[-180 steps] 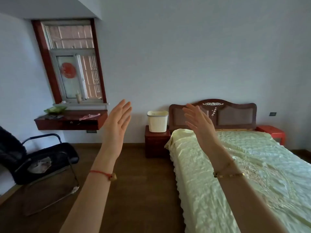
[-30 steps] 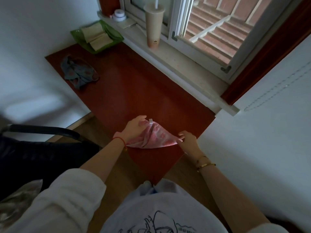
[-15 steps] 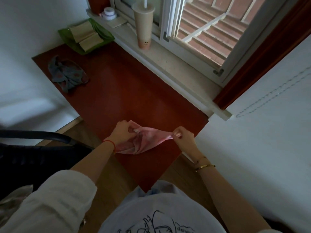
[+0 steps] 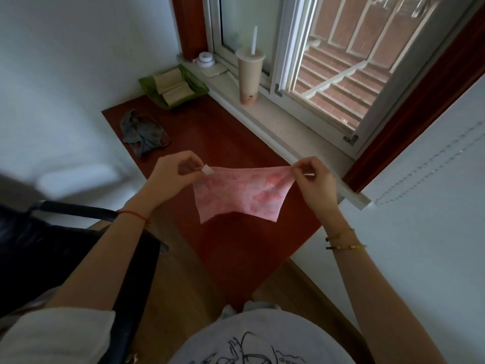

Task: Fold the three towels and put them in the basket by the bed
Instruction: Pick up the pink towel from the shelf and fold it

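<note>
A small pink patterned towel (image 4: 240, 194) hangs spread out above the red-brown shelf (image 4: 228, 143). My left hand (image 4: 170, 174) pinches its upper left corner, by a white tag. My right hand (image 4: 313, 179) pinches the upper right corner. A crumpled grey-blue towel (image 4: 143, 134) lies at the shelf's far left. A green towel (image 4: 196, 86) sits in the far corner under tan folded items. The basket and bed are out of view.
A tall drink cup with a straw (image 4: 249, 76) stands on the white windowsill (image 4: 286, 127), near a small white jar (image 4: 204, 59). A black chair (image 4: 68, 240) is at my left. White wall closes off the right side.
Six seconds ago I faced the bed with both hands raised and open. Over the last second both hands lifted the pink towel off the shelf and pulled its corners apart, spreading it flat in the air.
</note>
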`<state>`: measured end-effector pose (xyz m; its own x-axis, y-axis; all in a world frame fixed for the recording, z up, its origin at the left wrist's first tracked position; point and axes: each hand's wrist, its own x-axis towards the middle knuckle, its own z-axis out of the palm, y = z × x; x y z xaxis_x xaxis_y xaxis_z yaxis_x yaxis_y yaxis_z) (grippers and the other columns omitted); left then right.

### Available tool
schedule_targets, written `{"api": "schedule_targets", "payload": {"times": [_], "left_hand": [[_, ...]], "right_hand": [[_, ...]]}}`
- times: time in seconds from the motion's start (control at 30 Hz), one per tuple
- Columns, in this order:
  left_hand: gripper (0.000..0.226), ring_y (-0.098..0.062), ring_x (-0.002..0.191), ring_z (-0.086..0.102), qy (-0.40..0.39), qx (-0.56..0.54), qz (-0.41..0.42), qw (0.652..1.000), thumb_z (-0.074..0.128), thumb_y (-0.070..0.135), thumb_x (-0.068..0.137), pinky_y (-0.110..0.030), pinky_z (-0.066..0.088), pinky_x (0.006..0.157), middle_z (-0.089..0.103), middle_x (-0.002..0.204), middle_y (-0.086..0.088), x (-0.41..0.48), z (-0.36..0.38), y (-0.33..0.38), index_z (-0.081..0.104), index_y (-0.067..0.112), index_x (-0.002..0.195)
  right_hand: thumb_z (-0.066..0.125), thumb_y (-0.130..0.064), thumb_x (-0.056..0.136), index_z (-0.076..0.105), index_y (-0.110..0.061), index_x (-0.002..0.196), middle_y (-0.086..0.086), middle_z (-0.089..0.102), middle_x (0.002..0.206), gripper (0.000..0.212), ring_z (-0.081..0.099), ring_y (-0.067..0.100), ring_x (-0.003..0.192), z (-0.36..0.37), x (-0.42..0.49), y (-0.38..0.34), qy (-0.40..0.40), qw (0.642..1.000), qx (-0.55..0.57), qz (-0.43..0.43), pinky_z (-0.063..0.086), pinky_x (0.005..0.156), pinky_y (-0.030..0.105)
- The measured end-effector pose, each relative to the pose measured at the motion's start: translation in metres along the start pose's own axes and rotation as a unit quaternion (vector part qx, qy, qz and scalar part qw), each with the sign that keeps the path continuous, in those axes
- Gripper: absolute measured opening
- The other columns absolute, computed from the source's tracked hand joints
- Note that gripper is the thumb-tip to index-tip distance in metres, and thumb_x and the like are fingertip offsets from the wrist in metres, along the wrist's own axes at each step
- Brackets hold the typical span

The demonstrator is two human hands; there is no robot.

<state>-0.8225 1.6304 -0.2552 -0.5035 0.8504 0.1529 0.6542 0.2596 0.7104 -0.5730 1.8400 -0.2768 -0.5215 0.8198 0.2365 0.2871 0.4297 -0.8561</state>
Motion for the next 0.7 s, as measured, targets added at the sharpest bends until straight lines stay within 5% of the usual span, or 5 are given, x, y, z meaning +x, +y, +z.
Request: {"api": "schedule_targets", "payload": {"times": [0.17, 0.33, 0.57, 0.7], "left_hand": [[0.011, -0.009, 0.082, 0.069, 0.026, 0.004, 0.023, 0.999, 0.073, 0.008, 0.085, -0.02, 0.057, 0.079, 0.072, 0.087, 0.003, -0.018, -0.018, 0.024, 0.071, 0.017, 0.092], [0.012, -0.006, 0.077, 0.07, 0.017, -0.031, 0.022, 0.999, 0.075, 0.009, 0.082, -0.014, 0.056, 0.072, 0.074, 0.08, 0.003, -0.04, -0.036, 0.044, 0.073, 0.019, 0.089], [0.009, -0.015, 0.075, 0.073, -0.068, -0.131, -0.002, 0.989, 0.073, 0.019, 0.078, -0.024, 0.06, 0.064, 0.074, 0.082, -0.002, -0.046, -0.059, 0.052, 0.074, 0.015, 0.087], [0.009, -0.014, 0.072, 0.073, -0.073, -0.115, -0.015, 0.991, 0.073, 0.013, 0.083, -0.024, 0.06, 0.062, 0.074, 0.081, -0.001, -0.035, -0.054, 0.039, 0.075, 0.022, 0.086]], "right_hand": [[0.065, -0.009, 0.088, 0.066, -0.02, 0.091, -0.016, 0.067, 0.089, 0.012, 0.067, 0.01, 0.086, -0.022, -0.004, -0.02, -0.013, 0.999, 0.029, -0.042, 0.056, 0.077, 0.023], [0.068, -0.008, 0.088, 0.069, -0.013, 0.092, -0.001, 0.07, 0.092, 0.006, 0.069, 0.021, 0.088, -0.046, -0.01, -0.024, -0.085, 0.991, 0.076, -0.064, 0.059, 0.082, 0.042], [0.067, -0.001, 0.087, 0.067, 0.002, 0.094, 0.018, 0.068, 0.09, 0.008, 0.069, 0.026, 0.081, -0.07, -0.018, -0.041, -0.169, 0.972, 0.14, -0.088, 0.057, 0.075, 0.026], [0.067, -0.002, 0.087, 0.068, 0.002, 0.093, 0.016, 0.069, 0.089, 0.008, 0.069, 0.029, 0.081, -0.063, -0.005, -0.035, -0.181, 0.972, 0.134, -0.067, 0.059, 0.074, 0.031]]}}
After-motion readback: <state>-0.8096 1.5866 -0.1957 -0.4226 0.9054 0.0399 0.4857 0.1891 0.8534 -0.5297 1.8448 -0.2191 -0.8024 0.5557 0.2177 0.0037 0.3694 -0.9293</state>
